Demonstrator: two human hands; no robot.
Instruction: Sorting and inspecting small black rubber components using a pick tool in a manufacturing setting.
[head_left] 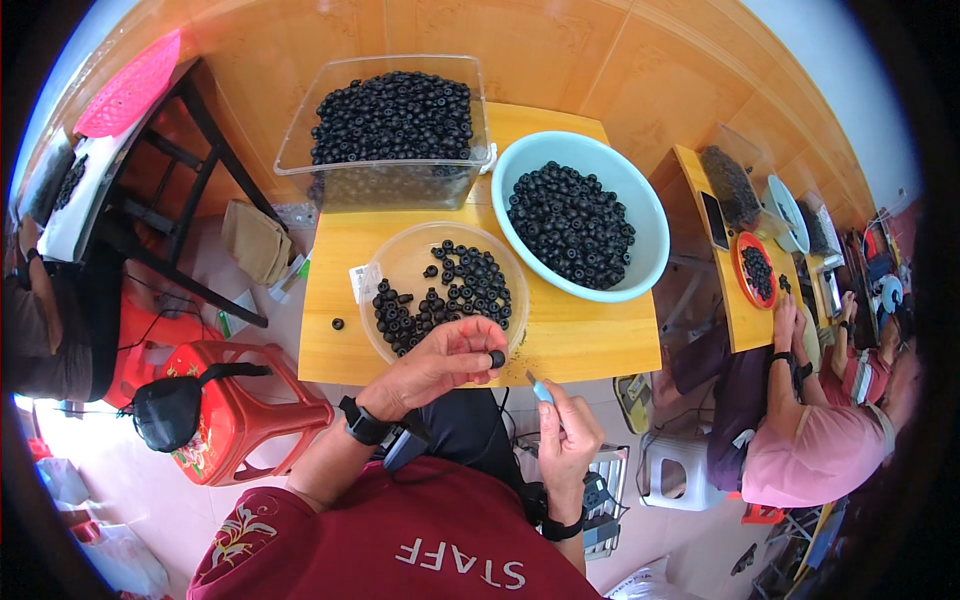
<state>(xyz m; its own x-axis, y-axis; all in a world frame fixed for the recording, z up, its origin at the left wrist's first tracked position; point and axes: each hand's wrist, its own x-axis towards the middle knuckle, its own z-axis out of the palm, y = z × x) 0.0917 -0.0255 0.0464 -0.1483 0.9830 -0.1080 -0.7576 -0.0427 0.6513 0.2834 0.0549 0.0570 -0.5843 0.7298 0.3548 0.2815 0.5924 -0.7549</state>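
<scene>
Between the thumb and fingers of my left hand [445, 362] is a small round black part [496, 359], held over the table's near edge. My right hand [570, 432] grips a small knife [541, 390] by its light-blue handle, the short blade pointing toward the part but apart from it. Just beyond my left hand lies a shallow clear round tray [404, 262] with many loose black parts like it, several showing a hole in the middle. A light-blue basin [655, 240] and a clear rectangular bin [400, 186] behind it hold many more.
One loose black part [338, 324] lies on the wooden table [600, 345] left of the tray. To my left stand a red stool [255, 420] with a black bag [167, 412] and a dark-legged table [185, 160]. At right, people work at another table [735, 300], near a white stool [680, 475].
</scene>
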